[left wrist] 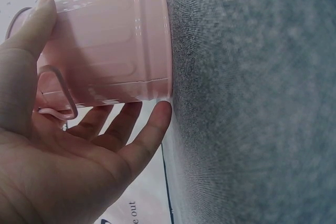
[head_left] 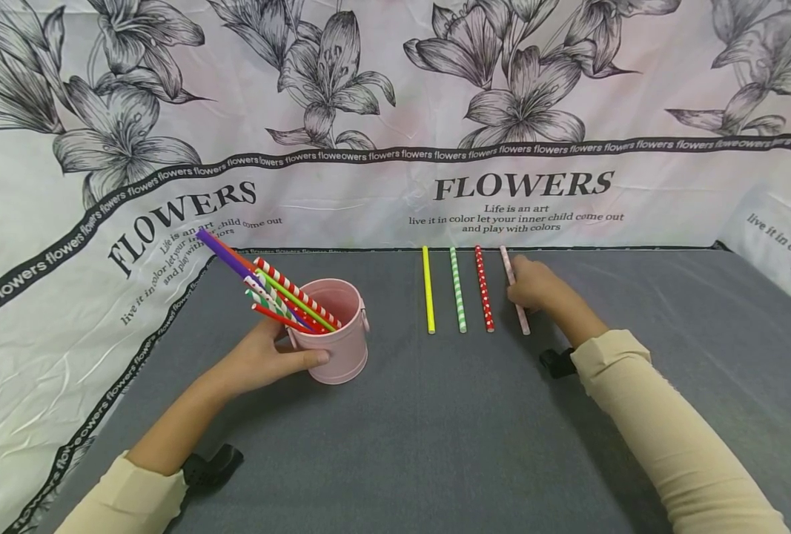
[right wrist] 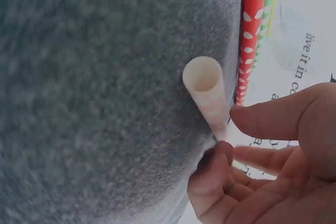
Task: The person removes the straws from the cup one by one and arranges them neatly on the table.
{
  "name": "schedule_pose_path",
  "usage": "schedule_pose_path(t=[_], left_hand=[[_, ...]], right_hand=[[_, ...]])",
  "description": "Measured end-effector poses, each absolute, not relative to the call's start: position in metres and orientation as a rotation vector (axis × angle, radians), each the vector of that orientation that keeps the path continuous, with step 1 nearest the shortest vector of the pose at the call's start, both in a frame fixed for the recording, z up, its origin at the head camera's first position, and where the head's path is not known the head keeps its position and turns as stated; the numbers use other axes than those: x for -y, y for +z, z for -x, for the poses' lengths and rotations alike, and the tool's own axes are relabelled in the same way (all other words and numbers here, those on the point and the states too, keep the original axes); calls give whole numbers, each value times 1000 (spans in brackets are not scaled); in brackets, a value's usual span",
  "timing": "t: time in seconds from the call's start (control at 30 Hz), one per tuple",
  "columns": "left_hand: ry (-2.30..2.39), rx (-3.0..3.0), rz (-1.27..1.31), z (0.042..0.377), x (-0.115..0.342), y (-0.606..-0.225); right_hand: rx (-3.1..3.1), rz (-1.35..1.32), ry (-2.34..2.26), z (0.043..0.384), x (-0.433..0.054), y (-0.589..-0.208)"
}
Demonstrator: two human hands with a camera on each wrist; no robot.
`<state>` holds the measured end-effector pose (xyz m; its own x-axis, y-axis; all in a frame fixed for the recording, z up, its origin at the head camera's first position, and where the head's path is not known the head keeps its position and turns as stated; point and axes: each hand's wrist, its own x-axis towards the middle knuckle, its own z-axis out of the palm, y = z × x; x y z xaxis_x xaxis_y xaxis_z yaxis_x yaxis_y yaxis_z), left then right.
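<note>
Near the far edge of the desk (head_left: 395, 452), my right hand (head_left: 537, 286) pinches a pale-pink hollow straw (head_left: 520, 311); light pressure should avoid crushing. My left hand (head_left: 260, 361) grips the pink metal bucket (head_left: 340, 361).

- Flat grey cloth surface (head_left: 395, 445) fills the foreground.
- White fabric backdrop (head_left: 345, 222) behind and along both sides, printed with black line-drawn flowers (head_left: 522, 104).
- Black band (head_left: 395, 154) repeating "flowers" crosses it.

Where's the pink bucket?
In the head view, the pink bucket is left of center, gripped by the left hand, with the yellow straw lying to its right.
</note>
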<state>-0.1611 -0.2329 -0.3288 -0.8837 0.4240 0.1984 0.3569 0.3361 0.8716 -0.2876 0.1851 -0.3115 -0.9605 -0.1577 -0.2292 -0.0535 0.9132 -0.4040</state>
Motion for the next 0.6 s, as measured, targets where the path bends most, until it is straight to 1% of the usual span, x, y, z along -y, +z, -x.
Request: schedule_pose_path(t=[0.17, 0.33, 0.6], left_hand=[[1631, -2501, -734, 162, 232, -328], [1641, -2486, -728, 162, 232, -328], [1625, -2506, -729, 162, 232, -329]], right_hand=[[-2909, 187, -541, 284, -179, -306], [-2944, 252, -592, 280, -166, -298], [-2944, 593, -771, 266, -134, -283]])
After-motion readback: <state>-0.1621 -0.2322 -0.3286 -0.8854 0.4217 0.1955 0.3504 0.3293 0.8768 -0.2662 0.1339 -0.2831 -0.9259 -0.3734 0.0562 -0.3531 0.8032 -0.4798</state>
